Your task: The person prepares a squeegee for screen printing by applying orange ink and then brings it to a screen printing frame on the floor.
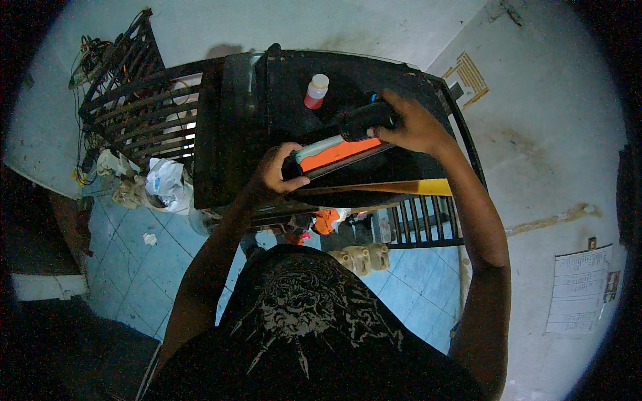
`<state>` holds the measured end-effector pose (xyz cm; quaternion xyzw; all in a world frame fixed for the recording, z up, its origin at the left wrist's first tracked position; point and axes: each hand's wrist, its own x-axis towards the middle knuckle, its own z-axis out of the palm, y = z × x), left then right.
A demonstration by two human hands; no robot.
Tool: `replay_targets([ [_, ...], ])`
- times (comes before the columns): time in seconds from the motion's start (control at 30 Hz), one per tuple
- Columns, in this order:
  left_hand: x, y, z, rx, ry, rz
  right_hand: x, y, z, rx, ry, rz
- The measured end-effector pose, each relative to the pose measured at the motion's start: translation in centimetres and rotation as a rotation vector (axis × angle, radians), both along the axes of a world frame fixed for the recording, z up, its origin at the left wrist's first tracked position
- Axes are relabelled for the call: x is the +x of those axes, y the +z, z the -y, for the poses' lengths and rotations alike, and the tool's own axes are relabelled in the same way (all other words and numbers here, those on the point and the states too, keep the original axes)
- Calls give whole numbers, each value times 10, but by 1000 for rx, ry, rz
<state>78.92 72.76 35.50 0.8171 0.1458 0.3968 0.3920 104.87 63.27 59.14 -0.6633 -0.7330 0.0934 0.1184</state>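
A long black unit with an orange panel [338, 154] and a pale grey strip along its upper side is held at a slant above the dark table. My left hand [275, 170] is closed around its left end, thumb on the near edge. At the other end, my right hand [416, 127] grips a dark cylindrical piece [361, 122] lying over the orange panel. Whether this piece belongs to the unit I cannot tell. Something small and blue [374, 97] shows just beyond it. Behind the unit a clear bottle [316, 91] with red contents and a white cap stands upright.
The black table [294, 73] has a yellow-brown strip [428, 188] near its front edge. Slatted dark racks [150, 123] with tangled cables and a white bag [167, 184] are at the left. Several pale jugs [361, 258] stand on the tiled floor. A wall is close at right.
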Motion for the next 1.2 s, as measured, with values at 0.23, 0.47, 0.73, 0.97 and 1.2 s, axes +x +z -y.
replay_targets([
  [0.23,0,16,8,41,40,-2,1,-11,19,56,-30,11],
  [0.47,1,4,0,65,9,51,14,-38,26,233,66,-36],
  [0.73,1,2,3,38,42,37,14,-40,25,375,154,130],
  [0.97,4,0,3,-13,10,52,-3,-23,24,211,115,236],
  [1.2,2,-5,0,8,30,15,-13,-16,22,213,163,320],
])
